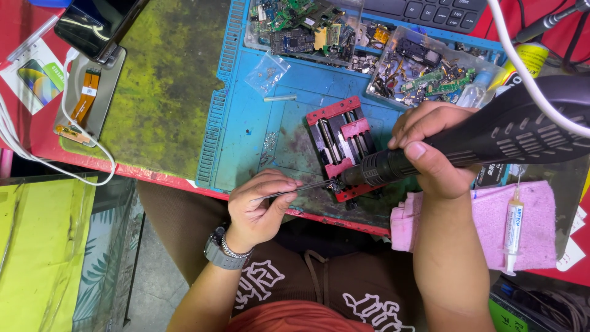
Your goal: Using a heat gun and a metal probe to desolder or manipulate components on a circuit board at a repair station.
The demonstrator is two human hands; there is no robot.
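My left hand (pixel 261 206) pinches thin metal tweezers (pixel 295 190) whose tips reach the near edge of a red clamp fixture (pixel 341 144) on a blue work mat (pixel 258 117). My right hand (pixel 430 147) grips a black hot-air gun (pixel 491 138); its dark nozzle (pixel 372 170) points left at the same spot by the tweezer tips. A small part sits there, too small to make out. A watch is on my left wrist.
Clear trays of circuit boards (pixel 301 27) and small parts (pixel 424 67) line the mat's far edge, with a keyboard (pixel 430 11) beyond. A pink cloth (pixel 485 221) with a syringe (pixel 513 227) lies right. Phones (pixel 95 24) and a white cable (pixel 74 166) lie left.
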